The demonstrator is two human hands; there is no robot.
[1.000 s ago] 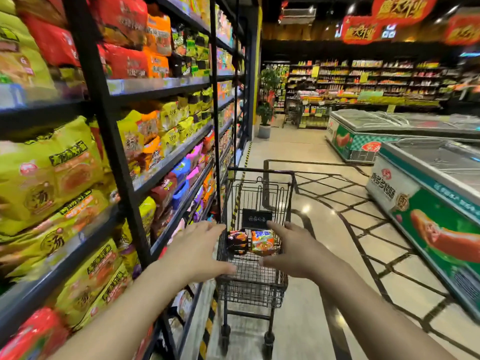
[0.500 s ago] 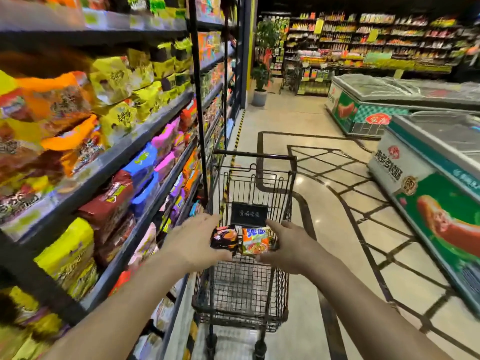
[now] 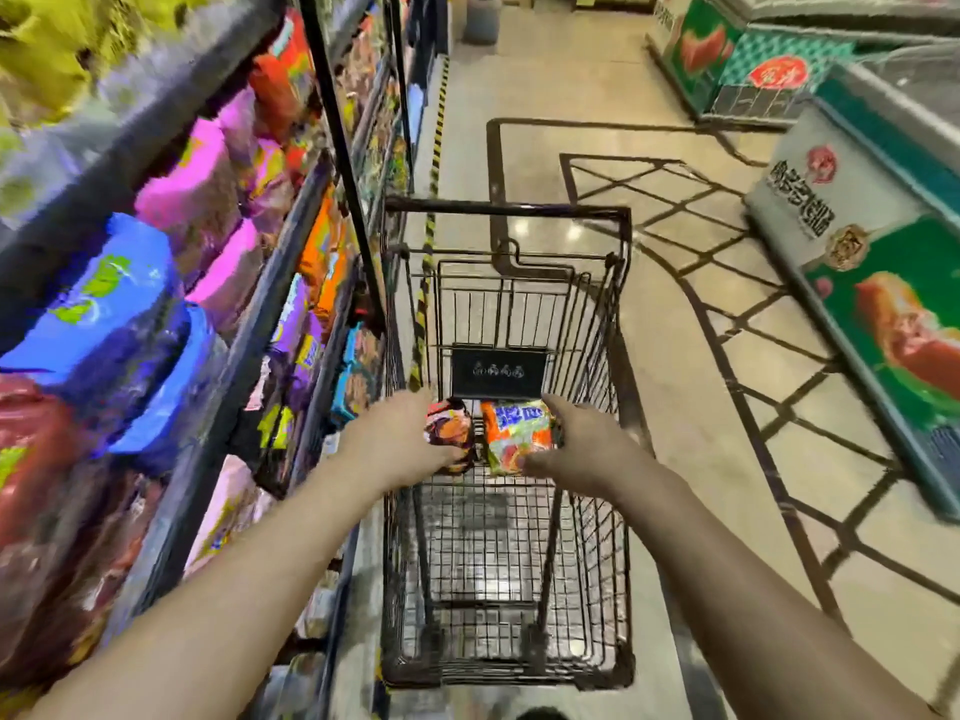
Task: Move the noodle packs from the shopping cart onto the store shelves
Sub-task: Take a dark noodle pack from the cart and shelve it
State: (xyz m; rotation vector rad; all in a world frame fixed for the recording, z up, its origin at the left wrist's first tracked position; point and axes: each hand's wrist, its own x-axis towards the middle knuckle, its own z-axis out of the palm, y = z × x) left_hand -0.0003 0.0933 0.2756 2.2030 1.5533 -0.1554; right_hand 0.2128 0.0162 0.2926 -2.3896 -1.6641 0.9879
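A black wire shopping cart (image 3: 618, 324) stands in the aisle right below me. Two noodle packs sit at its far end under a black sign plate. My left hand (image 3: 395, 439) grips the dark red-and-black noodle pack (image 3: 448, 427). My right hand (image 3: 587, 444) grips the orange-and-green noodle pack (image 3: 517, 433) with the thumb under its lower edge. The store shelves (image 3: 249, 324) run along the left, packed with pink, blue, purple and orange noodle packs, blurred by motion.
Chest freezers (image 3: 878, 272) with green and red panels line the right side of the aisle. A yellow-black striped strip (image 3: 434, 163) runs on the floor beside the shelf base. A grey planter (image 3: 480, 18) stands far ahead. Tiled floor lies between cart and freezers.
The view has tilted down and moved closer to the cart. Both hands have stayed at the two packs, and their fingers have closed further around them.
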